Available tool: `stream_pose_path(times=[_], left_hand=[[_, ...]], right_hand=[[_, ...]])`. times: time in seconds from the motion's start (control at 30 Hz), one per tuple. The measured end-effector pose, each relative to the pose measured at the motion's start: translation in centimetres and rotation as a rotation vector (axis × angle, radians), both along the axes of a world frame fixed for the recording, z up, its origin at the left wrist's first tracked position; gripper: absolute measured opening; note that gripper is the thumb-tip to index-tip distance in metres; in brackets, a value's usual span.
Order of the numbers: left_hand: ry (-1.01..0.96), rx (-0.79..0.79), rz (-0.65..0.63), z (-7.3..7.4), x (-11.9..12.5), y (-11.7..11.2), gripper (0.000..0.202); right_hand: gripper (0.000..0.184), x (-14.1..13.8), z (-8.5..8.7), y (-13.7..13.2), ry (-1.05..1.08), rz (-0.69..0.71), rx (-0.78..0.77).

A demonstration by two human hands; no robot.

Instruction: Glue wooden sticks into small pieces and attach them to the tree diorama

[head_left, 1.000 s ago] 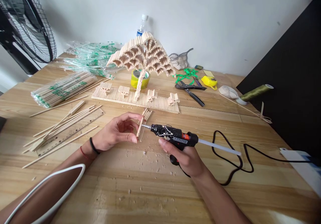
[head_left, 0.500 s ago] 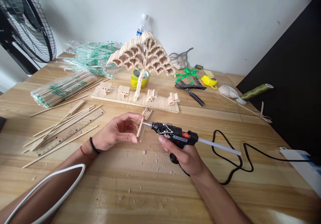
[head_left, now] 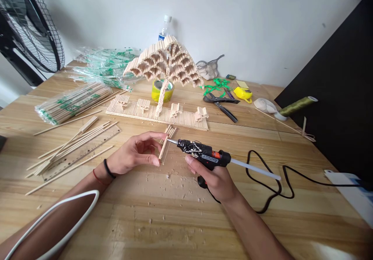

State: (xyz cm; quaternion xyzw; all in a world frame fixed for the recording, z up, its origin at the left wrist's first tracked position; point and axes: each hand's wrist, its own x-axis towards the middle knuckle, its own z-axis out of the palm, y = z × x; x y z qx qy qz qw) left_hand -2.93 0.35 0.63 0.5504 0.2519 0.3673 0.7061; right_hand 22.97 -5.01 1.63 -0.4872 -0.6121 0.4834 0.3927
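Between thumb and fingertips, my left hand (head_left: 139, 151) pinches a short wooden stick (head_left: 163, 149) by its two ends. My right hand (head_left: 214, 180) grips a black hot glue gun (head_left: 201, 153), its metal nozzle pointing left at the upper end of that stick. A translucent glue stick (head_left: 256, 169) protrudes from the back of the gun. Just beyond the held stick lie several short sticks (head_left: 169, 132) on the table, partly hidden by my fingers. Further back stands a model (head_left: 157, 114) of glued sticks, with a fan-shaped top on a post and small pieces along its base.
Long sticks and a clear ruler (head_left: 87, 151) lie to the left, near a bagged stick bundle (head_left: 75, 100). Pliers (head_left: 221, 105), a yellow tape measure (head_left: 243, 95) and a roll of tape (head_left: 155, 93) are behind. The gun's black cord (head_left: 266, 190) loops at right.
The glue gun's nozzle has shifted slightly up and away along the held stick, toward its far end. My left hand keeps its pinch in nearly the same place.
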Motion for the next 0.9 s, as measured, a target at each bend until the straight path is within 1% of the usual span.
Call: stream_pose_path(times=[0.17,0.5,0.67,0.73,0.9], left_hand=[[-0.027,0.017,0.012,-0.04,0.11,0.11,0.064],[-0.043,0.023,-0.015,0.05,0.11,0.15,0.061],[-0.045,0.027,-0.004,0.08,0.18,0.14,0.061],[-0.038,0.024,-0.003,0.14,0.17,0.15,0.061],[0.005,-0.003,0.018,0.21,-0.05,0.07,0.058]], right_hand=[[0.044,-0.03,-0.02,0.00,-0.014,-0.013,0.024],[0.045,0.07,-0.21,0.10,-0.029,-0.036,0.024],[0.045,-0.09,0.01,0.11,-0.038,-0.047,0.022],[0.043,-0.20,0.07,0.10,-0.043,-0.074,0.032],[0.043,-0.33,0.15,0.34,-0.102,-0.201,0.078]])
